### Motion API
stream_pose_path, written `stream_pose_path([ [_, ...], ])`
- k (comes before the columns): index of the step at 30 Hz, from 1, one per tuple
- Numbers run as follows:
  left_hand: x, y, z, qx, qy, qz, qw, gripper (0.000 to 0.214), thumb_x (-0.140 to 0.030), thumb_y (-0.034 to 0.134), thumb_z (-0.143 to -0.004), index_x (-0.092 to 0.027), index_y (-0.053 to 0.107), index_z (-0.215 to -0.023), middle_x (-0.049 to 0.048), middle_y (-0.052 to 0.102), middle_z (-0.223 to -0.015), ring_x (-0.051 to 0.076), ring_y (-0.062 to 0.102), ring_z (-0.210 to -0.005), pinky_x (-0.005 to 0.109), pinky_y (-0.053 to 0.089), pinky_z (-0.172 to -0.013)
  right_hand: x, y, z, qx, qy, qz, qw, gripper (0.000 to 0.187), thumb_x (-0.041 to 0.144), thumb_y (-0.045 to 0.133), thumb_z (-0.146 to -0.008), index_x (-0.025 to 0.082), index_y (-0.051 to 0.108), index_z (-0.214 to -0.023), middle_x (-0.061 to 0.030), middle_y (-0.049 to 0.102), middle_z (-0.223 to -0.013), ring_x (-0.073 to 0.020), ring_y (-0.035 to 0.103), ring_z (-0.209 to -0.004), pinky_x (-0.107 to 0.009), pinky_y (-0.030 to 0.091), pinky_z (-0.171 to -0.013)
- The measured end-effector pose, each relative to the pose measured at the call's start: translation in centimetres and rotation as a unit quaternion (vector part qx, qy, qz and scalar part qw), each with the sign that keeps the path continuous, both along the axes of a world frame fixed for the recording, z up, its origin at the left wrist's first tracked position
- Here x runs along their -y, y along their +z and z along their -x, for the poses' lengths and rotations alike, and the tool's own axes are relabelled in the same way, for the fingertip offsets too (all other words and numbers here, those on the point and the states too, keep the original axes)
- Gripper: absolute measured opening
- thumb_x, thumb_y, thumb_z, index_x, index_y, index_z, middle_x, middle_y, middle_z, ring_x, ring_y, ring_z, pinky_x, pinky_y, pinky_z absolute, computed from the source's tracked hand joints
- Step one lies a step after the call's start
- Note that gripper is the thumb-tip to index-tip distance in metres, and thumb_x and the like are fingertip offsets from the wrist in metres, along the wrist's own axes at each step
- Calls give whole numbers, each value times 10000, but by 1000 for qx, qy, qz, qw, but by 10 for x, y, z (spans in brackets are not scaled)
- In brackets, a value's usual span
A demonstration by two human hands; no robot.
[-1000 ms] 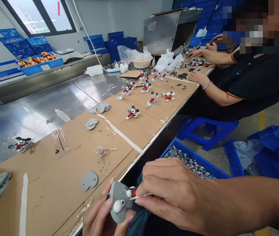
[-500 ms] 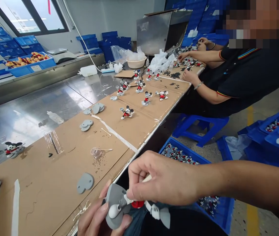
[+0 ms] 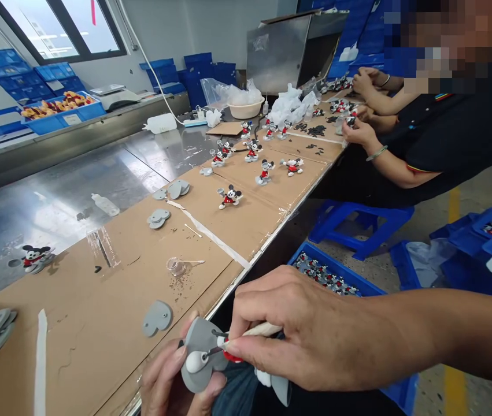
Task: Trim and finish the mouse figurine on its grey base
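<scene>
My left hand point(image 3: 170, 375) is closed around the edge of a grey lobed base point(image 3: 204, 329) with a white shoe point(image 3: 196, 362) on it. A dark, thin leg runs from the shoe toward the red-and-white body of a mouse figurine point(image 3: 233, 357). My right hand point(image 3: 284, 329) pinches that figurine close to the base and covers most of it. A pale rod-like piece point(image 3: 263, 330) sticks out between its fingers; I cannot tell whether it belongs to the figurine. Below the palm hang a white glove and a grey cone-shaped part point(image 3: 280, 390).
Cardboard point(image 3: 111, 306) covers the bench, with loose grey bases point(image 3: 157, 319), a small clear cup point(image 3: 176, 266) with a swab, and several finished-looking mouse figurines point(image 3: 230, 197). A blue crate point(image 3: 358, 286) of figurines stands below right. Co-workers point(image 3: 445, 133) sit beyond a blue stool point(image 3: 361, 225).
The view has shifted slightly. My right hand has turned, showing more of its back, and the dark leg by the shoe is more exposed. A co-worker's hands have come together around a small piece.
</scene>
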State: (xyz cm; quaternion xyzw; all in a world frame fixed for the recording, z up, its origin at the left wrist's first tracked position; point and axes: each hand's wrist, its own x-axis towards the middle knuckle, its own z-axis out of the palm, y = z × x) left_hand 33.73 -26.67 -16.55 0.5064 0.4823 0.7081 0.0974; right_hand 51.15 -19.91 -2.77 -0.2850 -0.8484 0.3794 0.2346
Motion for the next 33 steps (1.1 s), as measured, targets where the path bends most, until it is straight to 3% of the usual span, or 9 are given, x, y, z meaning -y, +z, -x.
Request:
stream_pose_path([
  [10, 1, -3, 15, -101, -20, -18, 994, 429, -177, 823, -699, -221, 689, -1104, 1, 673, -1059, 218, 711, -977, 270, 581, -873, 3, 0, 0, 65, 34, -84, 994, 169, 152, 551, -905, 126, 565, -738, 20, 512, -658, -92, 377, -586, -245, 333, -564],
  [13, -1, -7, 31, -229, -66, -58, 970, 548, -94, 856, -611, -183, 673, -1120, 22, 660, -1130, 253, 701, -994, 236, 582, -874, -2, 2, 2, 85, -6, 103, 991, 153, 125, 582, -847, 138, 560, -697, 41, 485, -594, -72, 392, -540, -208, 307, -515],
  [15, -1, -8, 33, -256, -67, -67, 962, 558, -76, 861, -589, -170, 670, -1104, 34, 659, -1142, 276, 691, -1013, 249, 591, -865, -9, 0, 3, 83, -39, 286, 954, 161, 174, 624, -824, 142, 570, -676, 44, 489, -566, -67, 414, -509, -189, 299, -477],
  [17, 1, -8, 26, -216, -42, -54, 974, 487, -114, 848, -636, -176, 674, -1086, 30, 664, -1117, 259, 693, -1021, 257, 586, -874, -17, -5, 3, 38, -55, 428, 901, 206, 253, 680, -795, 140, 572, -662, 41, 512, -556, -63, 416, -478, -183, 300, -450],
  [19, 2, -6, 15, -150, -22, -21, 988, 378, -211, 813, -727, -199, 680, -1081, 12, 664, -1083, 207, 702, -1004, 234, 563, -885, -21, -11, 2, -39, -70, 472, 878, 263, 316, 733, -759, 137, 571, -656, 54, 501, -519, -52, 393, -455, -175, 290, -445],
  [22, 3, -2, 5, -110, 7, 5, 994, 379, -254, 795, -763, -242, 681, -1124, -8, 662, -1087, 162, 694, -1010, 213, 528, -921, -22, -13, -3, -107, -132, 397, 902, 268, 332, 762, -758, 132, 592, -703, 59, 510, -542, -53, 435, -513, -166, 338, -509],
  [27, 2, 8, 14, -269, 28, -57, 961, 652, -94, 865, -623, -179, 642, -1230, 52, 661, -1120, 197, 685, -1027, 251, 554, -942, -11, -11, -13, -52, -146, 247, 956, 170, 280, 684, -855, 142, 636, -769, 26, 600, -677, -77, 524, -622, -186, 404, -572],
  [30, 4, 8, 21, -357, 36, -59, 931, 478, -105, 876, -606, -124, 714, -1056, 78, 688, -1005, 216, 695, -970, 296, 585, -921, -3, -15, -19, -6, -138, 104, 985, 147, 233, 645, -885, 160, 638, -758, 44, 599, -669, -59, 505, -591, -181, 369, -542],
  [33, 4, 5, 15, -342, 74, -62, 935, 293, -105, 846, -659, -159, 754, -932, 69, 710, -990, 187, 681, -1005, 252, 558, -945, 5, -19, -24, 6, -134, -3, 991, 129, 144, 633, -870, 156, 630, -741, 59, 566, -634, -39, 464, -540, -182, 339, -516],
])
